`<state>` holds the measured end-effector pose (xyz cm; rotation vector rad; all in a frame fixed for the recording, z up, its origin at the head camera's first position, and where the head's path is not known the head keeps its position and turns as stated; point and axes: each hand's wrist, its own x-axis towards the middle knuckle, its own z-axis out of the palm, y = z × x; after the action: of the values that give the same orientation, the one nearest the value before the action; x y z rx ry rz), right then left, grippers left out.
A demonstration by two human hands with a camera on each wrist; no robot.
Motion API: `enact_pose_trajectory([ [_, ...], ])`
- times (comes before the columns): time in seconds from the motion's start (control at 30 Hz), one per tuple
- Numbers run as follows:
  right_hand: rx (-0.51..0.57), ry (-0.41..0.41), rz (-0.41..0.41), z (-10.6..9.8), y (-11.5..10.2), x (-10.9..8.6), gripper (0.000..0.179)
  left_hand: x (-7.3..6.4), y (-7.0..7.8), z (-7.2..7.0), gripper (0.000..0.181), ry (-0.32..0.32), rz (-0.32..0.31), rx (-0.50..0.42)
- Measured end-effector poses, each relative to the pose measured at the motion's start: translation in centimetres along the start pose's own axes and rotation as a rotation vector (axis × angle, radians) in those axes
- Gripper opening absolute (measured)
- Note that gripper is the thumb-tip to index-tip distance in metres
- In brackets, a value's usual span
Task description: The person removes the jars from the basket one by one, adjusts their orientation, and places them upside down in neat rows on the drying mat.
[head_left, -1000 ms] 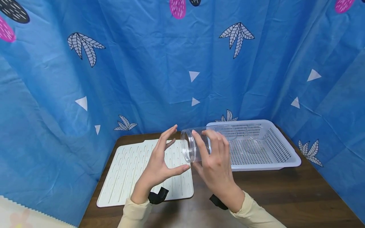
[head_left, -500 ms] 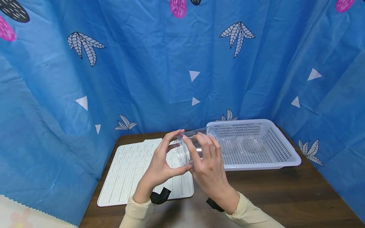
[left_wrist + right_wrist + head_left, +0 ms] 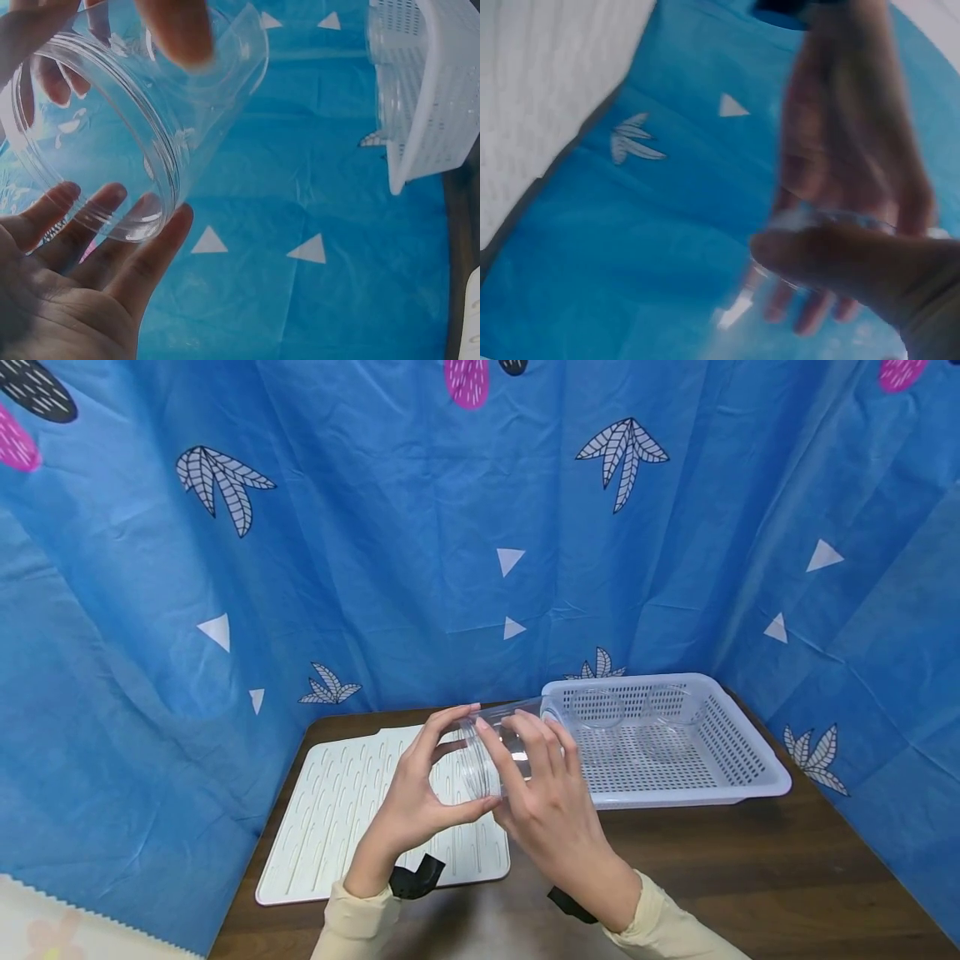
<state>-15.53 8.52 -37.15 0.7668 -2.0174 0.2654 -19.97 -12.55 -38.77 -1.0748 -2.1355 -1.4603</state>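
Observation:
A clear plastic jar (image 3: 472,764) lies tilted on its side in the air, its threaded mouth towards the left. My right hand (image 3: 546,806) grips the jar's body from the near side, fingers curled over the top. At the mouth end, my left hand (image 3: 411,802) curves its fingers and thumb around the rim. In the left wrist view the left fingertips touch the outside of the ridged rim (image 3: 161,154), and nothing shows inside the jar. The right wrist view is blurred; the right thumb (image 3: 817,255) covers much of the jar there.
A white ribbed draining mat (image 3: 337,814) lies on the dark wooden table (image 3: 712,868) below and left of the hands. At the back right stands a white perforated basket (image 3: 675,800), holding clear round containers (image 3: 672,722). Blue patterned curtain (image 3: 420,568) hangs behind the table.
The jar has moved left and tilted, its mouth coming between the left fingers and thumb, which now touch the rim. Over the last half second little has moved.

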Motion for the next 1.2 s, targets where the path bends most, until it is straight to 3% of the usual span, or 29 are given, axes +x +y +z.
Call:
enact_pose_trajectory([
  [0.23,0.271,-0.019,0.072,-3.9,1.6,0.8,0.117,-0.3,-0.1,-0.2,0.104,-0.001,-0.024,-0.028],
  [0.43,0.581,-0.116,0.245,-5.5,4.7,0.6,0.131,-0.6,0.1,-0.3,0.103,-0.007,-0.051,-0.054],
  [0.63,0.828,-0.199,0.393,-4.5,7.4,-1.1,0.142,-0.8,0.1,-0.2,0.101,-0.029,-0.042,-0.088],
  [0.77,1.094,-0.287,0.483,-3.4,8.5,-2.3,0.143,-0.9,0.2,-0.2,0.1,-0.044,-0.043,-0.121],
  [0.97,1.477,-0.362,0.535,-2.1,9.2,-3.5,0.126,-1.0,0.1,-0.3,0.099,-0.069,-0.054,-0.212],
  [1.07,1.572,-0.361,0.554,-1.7,9.3,-3.8,0.114,-1.0,0.1,-0.3,0.1,-0.071,-0.05,-0.231],
  [1.2,1.59,-0.342,0.585,-1.4,9.5,-4.2,0.108,-1.0,0.1,-0.3,0.099,-0.081,-0.036,-0.249],
])
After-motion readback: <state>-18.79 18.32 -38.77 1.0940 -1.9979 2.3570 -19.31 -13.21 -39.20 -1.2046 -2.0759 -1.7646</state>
